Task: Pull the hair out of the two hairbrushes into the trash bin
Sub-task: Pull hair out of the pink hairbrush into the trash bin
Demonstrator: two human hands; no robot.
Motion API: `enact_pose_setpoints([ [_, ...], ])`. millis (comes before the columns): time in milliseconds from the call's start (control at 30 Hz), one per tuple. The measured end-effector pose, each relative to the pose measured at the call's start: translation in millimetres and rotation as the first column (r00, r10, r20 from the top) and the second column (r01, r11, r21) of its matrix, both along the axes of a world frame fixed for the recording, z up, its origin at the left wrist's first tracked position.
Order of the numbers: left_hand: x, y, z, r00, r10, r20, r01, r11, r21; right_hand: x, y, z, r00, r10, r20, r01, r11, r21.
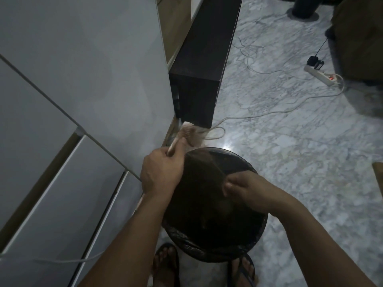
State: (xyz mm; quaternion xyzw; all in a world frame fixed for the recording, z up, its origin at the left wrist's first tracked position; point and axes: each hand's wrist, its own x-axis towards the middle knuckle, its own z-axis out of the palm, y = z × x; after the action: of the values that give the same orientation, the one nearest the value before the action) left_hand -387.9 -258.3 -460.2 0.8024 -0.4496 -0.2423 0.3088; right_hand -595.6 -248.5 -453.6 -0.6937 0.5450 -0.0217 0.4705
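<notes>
Your left hand [160,170] grips the handle of a pale hairbrush [182,136], fingers curled round it, brush head raised just beyond the far rim of the trash bin [255,241]. Your right hand [240,187] hangs over the bin's opening, fingers pinched together on strands of hair [213,164] stretched toward the brush. The bin, lined with a dark bag, stands on the marble floor [300,162] beside white cabinets [62,100]. A power strip [323,74] lies well apart.
</notes>
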Motion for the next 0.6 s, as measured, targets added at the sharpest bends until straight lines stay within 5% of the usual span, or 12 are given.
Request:
enact_pose_setpoints([
  [200, -1, -1, -9, 0.976, -0.188, -0.114, 0.193, 0.980, 0.038, -1, 0, -24, 0.939, 0.054, -0.341, -0.045, 0.998, 0.035],
  [267, -3, 0, -14, 0.947, -0.282, -0.152, 0.294, 0.954, 0.062, 2, -1, -24, 0.968, -0.052, -0.244, 0.047, 0.998, -0.029],
  [333, -6, 1, -19, 0.923, -0.352, -0.157, 0.369, 0.925, 0.093, 5, -2, -16, 0.968, -0.250, 0.033, 0.252, 0.965, -0.075],
  [433, -11, 2, -20, 0.890, -0.429, -0.152, 0.447, 0.887, 0.117, 9, -4, 3, 0.764, -0.468, 0.444, 0.436, 0.882, 0.180],
  [600, -10, 2, -24, 0.878, -0.462, -0.128, 0.476, 0.871, 0.120, 12, -4, 2, 0.821, -0.475, 0.318, 0.456, 0.880, 0.136],
])
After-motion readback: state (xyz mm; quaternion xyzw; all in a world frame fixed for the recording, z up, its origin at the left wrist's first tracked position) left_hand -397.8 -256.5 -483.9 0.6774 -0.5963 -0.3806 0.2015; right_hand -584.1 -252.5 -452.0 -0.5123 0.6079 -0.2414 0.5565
